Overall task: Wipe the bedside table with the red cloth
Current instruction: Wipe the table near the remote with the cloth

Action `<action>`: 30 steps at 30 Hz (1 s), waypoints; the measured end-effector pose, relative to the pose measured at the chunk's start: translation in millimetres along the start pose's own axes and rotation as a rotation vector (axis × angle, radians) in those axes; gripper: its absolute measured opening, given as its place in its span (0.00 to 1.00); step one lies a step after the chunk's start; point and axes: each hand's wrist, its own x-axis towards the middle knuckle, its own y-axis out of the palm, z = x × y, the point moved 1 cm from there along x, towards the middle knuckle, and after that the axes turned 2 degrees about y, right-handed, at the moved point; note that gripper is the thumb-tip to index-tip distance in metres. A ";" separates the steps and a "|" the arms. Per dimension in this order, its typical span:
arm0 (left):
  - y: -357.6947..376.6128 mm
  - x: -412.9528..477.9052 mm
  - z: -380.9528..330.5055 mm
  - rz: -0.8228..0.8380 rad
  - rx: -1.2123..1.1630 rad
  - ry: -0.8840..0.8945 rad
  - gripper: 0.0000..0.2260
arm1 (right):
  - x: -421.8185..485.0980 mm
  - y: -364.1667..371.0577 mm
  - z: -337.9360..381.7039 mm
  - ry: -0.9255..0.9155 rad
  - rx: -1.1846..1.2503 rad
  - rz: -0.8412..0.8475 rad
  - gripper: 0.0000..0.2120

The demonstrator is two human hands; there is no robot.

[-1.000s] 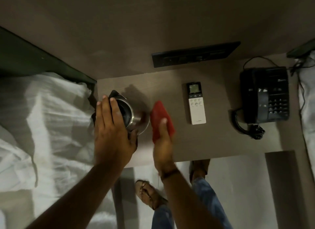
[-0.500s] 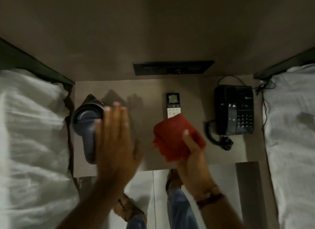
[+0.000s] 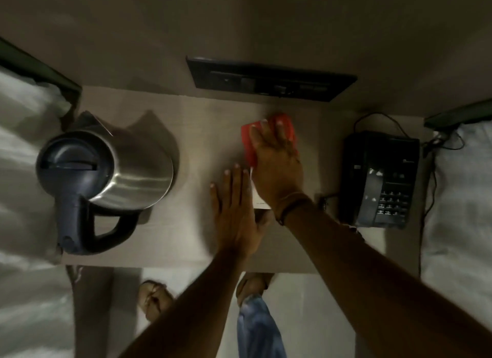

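Head view looks straight down on the bench point(image 3: 202, 133) between two beds. Right hand point(image 3: 277, 160) lies flat, palm down, on the red cloth point(image 3: 251, 141), fingers spread and pressing it against the bench top toward the back edge; the grip is a flat press, not a curled fist. The cloth shows past the fingertips and on the thumb side, bunched under the palm. A thin band sits on the right wrist.

Left hand point(image 3: 237, 211) is open, fingers straight and together, flat just beside and nearer than the right hand, holding nothing. Between the two hands a white remote point(image 3: 259, 199) shows as a narrow strip, mostly hidden under the right wrist; the left hand's edge is touching or nearly touching it, hard to tell which.

Well to the left of the left hand stands a steel kettle point(image 3: 111, 171) with a dark lid and handle. To the right of the right hand sits a black telephone point(image 3: 380, 179), its cord running back. Beyond the cloth, on the wall, is a dark switch panel point(image 3: 271, 82). White bedding point(image 3: 458, 211) flanks both sides.
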 end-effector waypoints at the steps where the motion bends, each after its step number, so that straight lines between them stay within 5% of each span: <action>1: 4.1 -0.4 0.8 -0.016 0.025 0.007 0.44 | -3.8 6.3 1.7 -0.008 -0.049 0.028 0.35; 8: 7.8 -1.6 1.8 0.004 0.084 0.001 0.56 | -23.4 -10.3 8.9 -0.013 -0.092 0.101 0.26; 13: 2.6 -1.6 -0.8 0.019 0.138 -0.007 0.48 | -47.3 -37.5 -0.9 0.117 0.197 0.200 0.18; 19: 0.8 -1.0 -3.6 -0.025 0.086 -0.005 0.47 | -35.9 -54.2 -9.5 0.070 0.252 -0.290 0.20; 23: 5.3 -1.3 -0.5 -0.034 0.092 -0.012 0.46 | -2.9 -23.7 -3.3 0.006 -0.086 0.005 0.32; 26: 11.4 -0.7 0.4 -0.032 0.112 -0.006 0.46 | -20.8 -4.2 -8.8 0.008 -0.110 0.101 0.37; 30: 10.2 -1.5 1.9 -0.005 0.125 -0.020 0.48 | -55.2 -8.1 -11.2 -0.023 -0.100 0.142 0.32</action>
